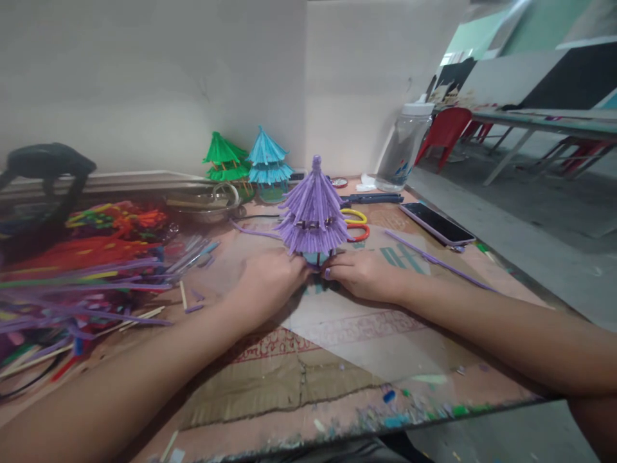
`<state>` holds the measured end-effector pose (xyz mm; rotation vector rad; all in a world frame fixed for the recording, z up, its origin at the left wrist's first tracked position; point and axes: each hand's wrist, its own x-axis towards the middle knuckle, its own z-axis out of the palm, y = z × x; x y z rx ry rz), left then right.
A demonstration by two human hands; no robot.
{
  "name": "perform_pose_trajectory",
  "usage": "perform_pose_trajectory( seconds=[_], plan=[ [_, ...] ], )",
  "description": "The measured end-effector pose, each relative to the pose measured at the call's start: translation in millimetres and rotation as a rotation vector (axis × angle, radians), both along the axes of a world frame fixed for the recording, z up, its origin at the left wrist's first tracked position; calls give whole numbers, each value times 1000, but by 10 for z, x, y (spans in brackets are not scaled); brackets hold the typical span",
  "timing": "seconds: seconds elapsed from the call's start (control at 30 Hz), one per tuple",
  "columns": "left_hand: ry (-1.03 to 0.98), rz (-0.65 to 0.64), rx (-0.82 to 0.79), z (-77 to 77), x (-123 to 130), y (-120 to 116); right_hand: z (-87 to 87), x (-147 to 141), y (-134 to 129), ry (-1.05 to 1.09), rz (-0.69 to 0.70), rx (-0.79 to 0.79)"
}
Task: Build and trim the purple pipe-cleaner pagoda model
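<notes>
A small purple model tower [315, 218], with two tiers of fringed pipe-cleaner roof, stands upright on the cardboard in front of me. My left hand [277, 273] is closed at the left side of its base, and my right hand [359, 273] pinches the base from the right. Between the hands part of a pale blue base shows below the roof, but the fingertips' exact contact is partly hidden. Behind the tower lie scissors [359, 233] with yellow and red handles. A loose purple pipe cleaner [438, 260] rests to the right of my right hand.
Green [224, 157] and blue [267, 157] model towers stand by the wall. Colourful pipe cleaners [96, 257] are heaped at left, near a metal bowl [202, 207]. A phone [438, 225], a dark tool [373, 198] and a water bottle [405, 145] occupy the right side.
</notes>
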<state>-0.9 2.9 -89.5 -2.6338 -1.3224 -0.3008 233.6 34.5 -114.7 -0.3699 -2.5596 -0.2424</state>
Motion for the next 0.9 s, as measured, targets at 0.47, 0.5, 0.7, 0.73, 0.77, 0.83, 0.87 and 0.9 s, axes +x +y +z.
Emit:
perform_pose_trajectory(
  seconds=[0.47, 0.5, 0.7, 0.73, 0.77, 0.83, 0.87, 0.9],
  plan=[
    [-214, -74, -125, -165, 78, 13, -6, -21, 7, 52, -85, -41],
    [-212, -72, -124, -163, 83, 12, -16, -23, 12, 55, -94, -32],
    [-180, -72, -84, -175, 87, 11, -3, -40, -2, 26, -150, 56],
    [-179, -71, -79, -178, 86, 12, 8, -46, -8, 13, -146, 70],
    [-177, -69, -75, -181, 87, 12, 19, -53, -15, 0, -142, 80],
    [-169, -62, -72, -183, 92, 9, 33, -71, -24, -2, -141, 92],
    [-164, -55, -70, -181, 96, 5, 33, -80, -26, 8, -148, 101],
    [-159, -48, -67, -177, 100, 2, 29, -88, -25, 17, -159, 111]
  ],
)
